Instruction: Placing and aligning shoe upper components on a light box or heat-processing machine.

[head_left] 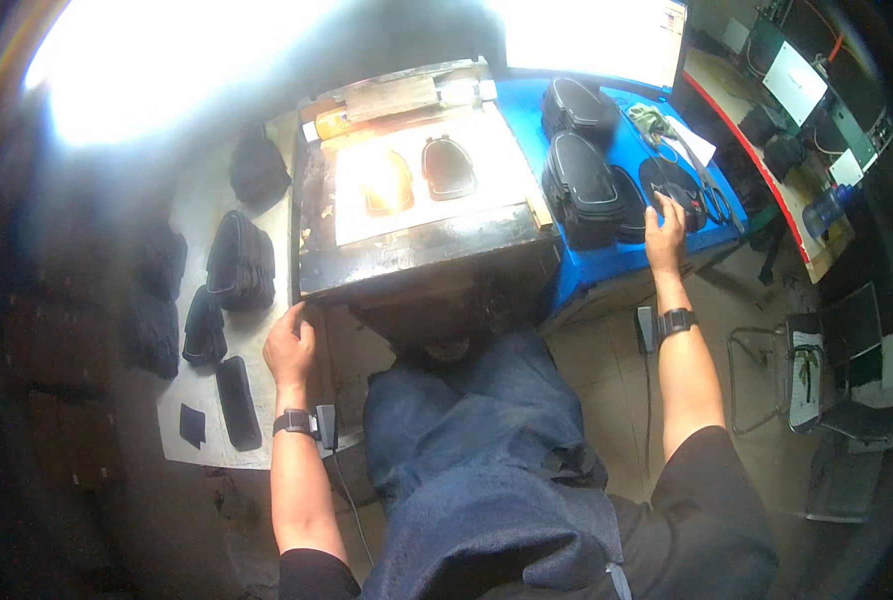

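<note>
The black panel (664, 172) lay on the right part of the blue worktop (602, 262), with the right hand (666, 238) at its near edge. The fingers were loosely bent; whether that grip had closed on the panel could not be told. A light pinch on the rim, I judge, suited a piece so thin and floppy-looking, lifted straight up so that it did not drag on the scissors (710, 180) just to its right.

The panel was rounded, dark and apparently cloth-like. To its left stood two stacks of black pieces, the near stack (584, 185) and the far stack (576, 108), with arched outlines, raised rims and a dull sheen.

Farther left, a pale board (507, 185) carried two arched pieces: a dark piece (451, 170) with a light border, and a glaring piece (387, 185) washed orange by light. The board sat on a scuffed, dark box (427, 255). The left hand (290, 350) was at its near left corner, fingers curled; its grip could not be told either. Steadiness there seemed useful. More soft black bundles (240, 262) lay on the whitish left worktop (292, 440).
</note>
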Tool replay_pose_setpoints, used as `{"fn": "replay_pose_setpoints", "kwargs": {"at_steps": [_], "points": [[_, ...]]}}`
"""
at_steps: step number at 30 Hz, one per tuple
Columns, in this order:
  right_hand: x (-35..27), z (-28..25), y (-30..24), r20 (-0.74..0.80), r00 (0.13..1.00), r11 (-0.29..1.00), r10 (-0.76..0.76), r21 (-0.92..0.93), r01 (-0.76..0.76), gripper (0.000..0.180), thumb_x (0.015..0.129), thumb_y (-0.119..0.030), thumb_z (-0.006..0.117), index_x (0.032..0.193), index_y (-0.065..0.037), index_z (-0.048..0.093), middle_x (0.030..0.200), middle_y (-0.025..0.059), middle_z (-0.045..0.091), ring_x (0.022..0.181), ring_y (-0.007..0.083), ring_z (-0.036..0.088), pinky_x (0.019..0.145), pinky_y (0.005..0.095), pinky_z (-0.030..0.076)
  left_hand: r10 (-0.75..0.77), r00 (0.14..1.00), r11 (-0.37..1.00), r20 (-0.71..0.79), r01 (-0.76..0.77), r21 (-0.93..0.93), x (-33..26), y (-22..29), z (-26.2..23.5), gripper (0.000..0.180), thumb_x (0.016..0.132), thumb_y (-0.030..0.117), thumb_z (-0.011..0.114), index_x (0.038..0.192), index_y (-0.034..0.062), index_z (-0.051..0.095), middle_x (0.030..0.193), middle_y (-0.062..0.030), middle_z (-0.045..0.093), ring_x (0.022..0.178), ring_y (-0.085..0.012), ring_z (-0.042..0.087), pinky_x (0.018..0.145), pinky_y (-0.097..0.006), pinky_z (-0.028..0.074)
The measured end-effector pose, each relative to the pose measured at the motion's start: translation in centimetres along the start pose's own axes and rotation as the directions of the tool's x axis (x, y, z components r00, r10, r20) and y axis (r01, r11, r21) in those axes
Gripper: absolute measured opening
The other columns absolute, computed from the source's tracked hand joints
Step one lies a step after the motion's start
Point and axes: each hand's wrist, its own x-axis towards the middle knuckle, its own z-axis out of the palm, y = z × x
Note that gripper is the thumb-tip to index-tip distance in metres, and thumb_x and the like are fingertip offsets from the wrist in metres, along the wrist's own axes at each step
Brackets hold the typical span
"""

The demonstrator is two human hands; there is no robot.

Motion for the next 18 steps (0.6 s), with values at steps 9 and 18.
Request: {"fn": "replay_pose_setpoints", "kwargs": {"at_steps": [9,18], "points": [[0.4,4.0,3.2,0.163,0.97,0.982,0.178,-0.09,-0.165,0.027,0.091,-0.024,0.067,0.112,-0.009,0.072,0.113,0.014,0.068,0.104,0.0329,0.065,0.091,0.0441,0.051,0.005,1.0,1.0,0.004,-0.005,0.022,-0.1,-0.7,0.3,0.036,0.085,0.015,0.062,0.12,0.0115,0.072,0.114,-0.0143,0.073,0.106,-0.0323,0.07,0.092,-0.041,0.054],[0.6,3.9,2.3,0.153,0.969,0.971,0.192,-0.173,-0.165,0.025,0.089,-0.021,0.064,0.112,-0.013,0.071,0.114,0.011,0.067,0.108,0.0326,0.064,0.093,0.0435,0.051,0.008,1.0,1.0,0.013,-0.009,0.012,0.2,-1.1,0.6,0.036,0.086,0.014,0.065,0.121,0.0109,0.071,0.117,-0.0135,0.073,0.109,-0.0308,0.069,0.095,-0.039,0.054]]}}
